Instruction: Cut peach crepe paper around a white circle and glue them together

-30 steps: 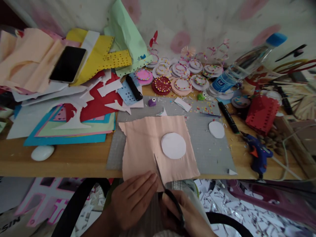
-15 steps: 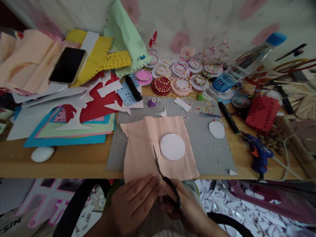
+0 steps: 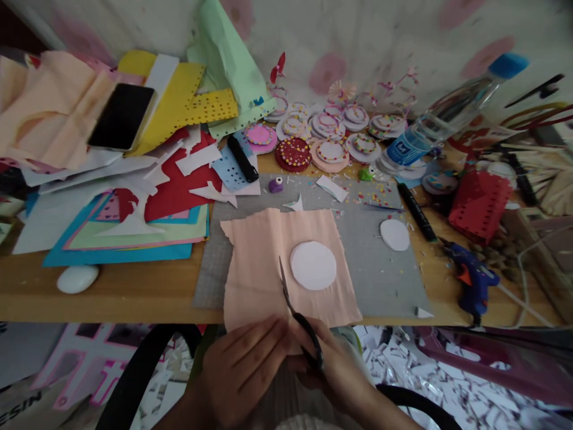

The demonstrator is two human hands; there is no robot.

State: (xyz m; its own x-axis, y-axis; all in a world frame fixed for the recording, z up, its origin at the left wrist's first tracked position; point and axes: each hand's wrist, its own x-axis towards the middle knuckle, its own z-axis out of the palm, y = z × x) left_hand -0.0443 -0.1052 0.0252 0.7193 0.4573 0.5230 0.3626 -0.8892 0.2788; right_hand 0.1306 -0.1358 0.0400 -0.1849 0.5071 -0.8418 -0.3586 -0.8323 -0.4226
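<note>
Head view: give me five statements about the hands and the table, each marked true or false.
1. The right hand holds the scissors. True.
2. The left hand holds the glue gun. False: it is at the near edge of the peach paper.
3. A white disc lies on the peach paper. True.
4. The phone lies right of the peach paper. False: it lies left of it.
5. The bottle has a blue cap. True.

"Two hands in view, left hand (image 3: 246, 370) and right hand (image 3: 324, 352), both bare!"
"Bare along the forearms (image 3: 382, 407) too! And the clothing?"
"Behind the fingers (image 3: 262, 340), between the forearms: greyish cloth (image 3: 285, 397), dim, lengthwise folds showing!"
"And nearest the wearer?"
"A paler, ribbed-looking patch (image 3: 301, 423), farther back from the fingers!"
</note>
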